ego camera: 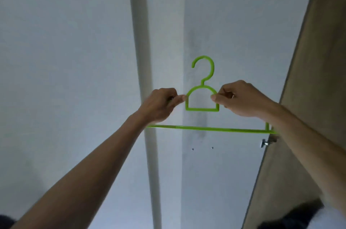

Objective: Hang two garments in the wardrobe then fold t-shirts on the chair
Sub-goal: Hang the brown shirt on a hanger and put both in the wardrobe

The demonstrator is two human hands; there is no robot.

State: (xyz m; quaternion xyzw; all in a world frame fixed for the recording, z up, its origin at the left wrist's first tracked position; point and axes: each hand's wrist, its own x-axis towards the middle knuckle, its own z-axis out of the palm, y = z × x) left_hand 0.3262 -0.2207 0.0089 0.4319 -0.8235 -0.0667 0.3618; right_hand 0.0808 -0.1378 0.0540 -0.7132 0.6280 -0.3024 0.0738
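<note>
While our left hand (161,104) and right hand (237,99) pinch the green hanger (203,109) level, its hook points up, the wardrobe (309,97) probably just right.

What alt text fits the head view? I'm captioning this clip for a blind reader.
Two bare hands hold up an empty green plastic hanger, the left hand and right hand each pinching a shoulder beside its hook, in front of a pale wall. A wooden wardrobe panel stands at right.
</note>
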